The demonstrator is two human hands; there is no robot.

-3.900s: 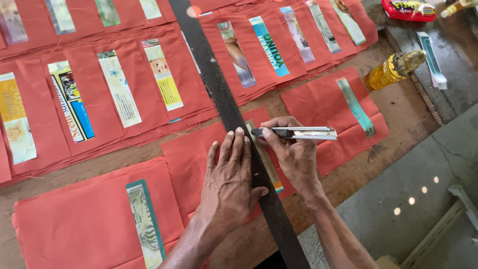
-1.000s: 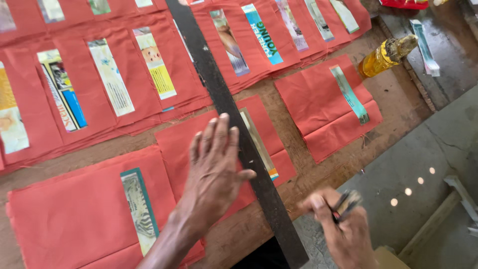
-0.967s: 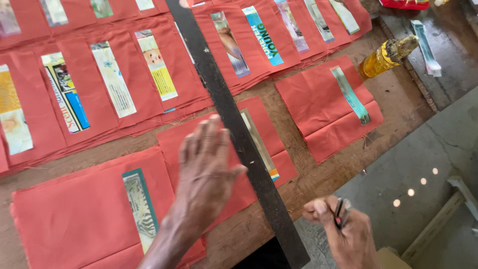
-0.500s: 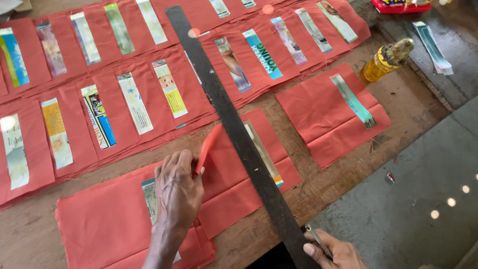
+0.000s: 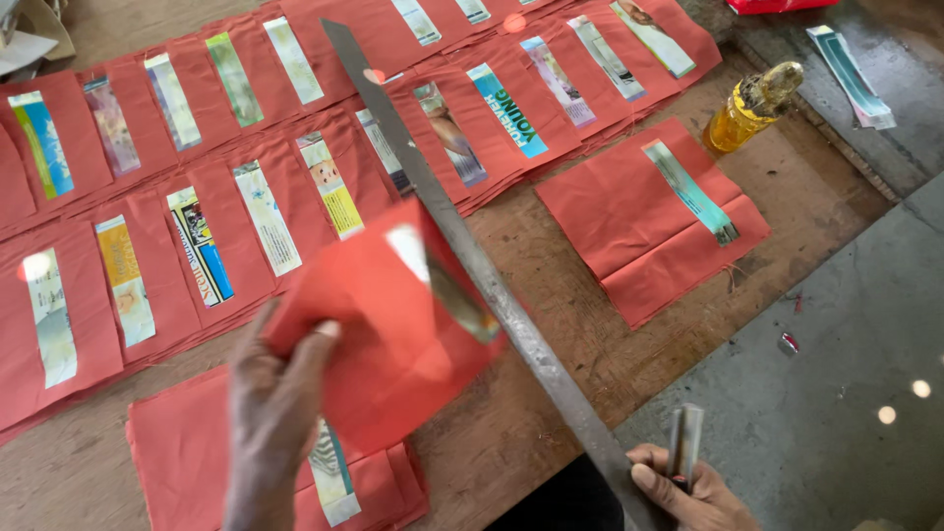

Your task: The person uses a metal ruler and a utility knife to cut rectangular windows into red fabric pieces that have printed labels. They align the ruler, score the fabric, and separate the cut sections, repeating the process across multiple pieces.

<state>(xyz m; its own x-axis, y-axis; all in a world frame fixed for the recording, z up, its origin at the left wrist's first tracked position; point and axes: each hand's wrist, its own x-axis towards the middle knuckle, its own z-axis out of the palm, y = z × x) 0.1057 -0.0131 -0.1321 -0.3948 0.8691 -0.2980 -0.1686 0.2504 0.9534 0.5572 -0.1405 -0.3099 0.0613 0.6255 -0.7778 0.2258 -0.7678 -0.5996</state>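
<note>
My left hand (image 5: 270, 413) pinches a loose red sheet (image 5: 383, 329) lifted above the table's near edge, against the long metal ruler (image 5: 462, 261). My right hand (image 5: 688, 492) is clenched around a cutter (image 5: 685, 442) — it could nick the sheet, or the ruler might slide.

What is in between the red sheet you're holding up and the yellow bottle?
In the head view, the long metal ruler crosses between the red sheet and the yellow bottle; past it lie bare wood and a red stack.
</note>
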